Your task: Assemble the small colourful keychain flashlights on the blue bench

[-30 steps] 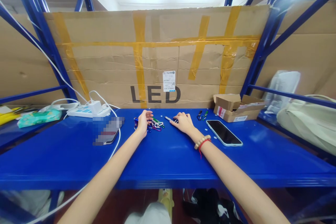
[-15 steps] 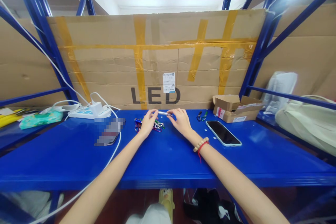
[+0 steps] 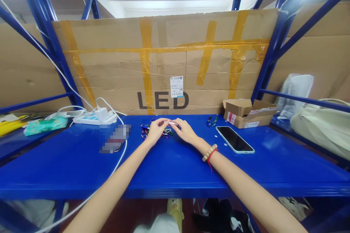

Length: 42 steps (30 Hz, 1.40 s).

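1. Between the nearly closed fingertips of the left hand [image 3: 155, 131] and right hand [image 3: 187, 131], pinched by both: a slim silvery piece [image 3: 172, 123], probably a carabiner.
2. Likely light, stiff and slick; best held by its ends.
3. Around the left fingers: clustered carabiners [image 3: 166, 135].

I hold a small silvery clip [image 3: 173, 123] (partly hidden by my grip). Nearby, a loose heap of clips [image 3: 165, 135] shows blue, purple and green; off to my right, a dark clip [image 3: 209, 121] and a green clip [image 3: 214, 121] lie side by side.
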### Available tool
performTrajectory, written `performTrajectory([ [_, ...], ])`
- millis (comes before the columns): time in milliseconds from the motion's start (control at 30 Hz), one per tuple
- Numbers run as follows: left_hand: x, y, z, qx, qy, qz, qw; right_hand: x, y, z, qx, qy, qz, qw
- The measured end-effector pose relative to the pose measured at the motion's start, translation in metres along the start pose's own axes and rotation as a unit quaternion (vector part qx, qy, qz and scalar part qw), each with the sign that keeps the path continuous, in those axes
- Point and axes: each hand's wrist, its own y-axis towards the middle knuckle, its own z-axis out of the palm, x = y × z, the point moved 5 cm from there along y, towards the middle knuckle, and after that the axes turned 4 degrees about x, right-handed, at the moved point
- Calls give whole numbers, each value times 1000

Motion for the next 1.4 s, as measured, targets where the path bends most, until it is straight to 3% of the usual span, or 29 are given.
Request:
performTrajectory([
  [167,1,1,-9,-74,-61,-58,994,0,0,3,13,-15,2,1000],
  [300,7,3,-13,-104,-196,-137,965,-2,-1,4,28,-21,-4,999],
  [400,10,3,-16,-121,-243,-160,949,-4,-2,4,33,-15,-6,999],
  [600,9,0,-19,-146,-258,-168,940,-6,-3,6,41,-15,6,999],
  [967,6,-2,-16,-139,-254,-175,941,-11,-1,7,25,-14,20,999],
  [1400,7,-2,-15,-126,-254,-171,944,-7,-2,11,61,-28,-5,998],
])
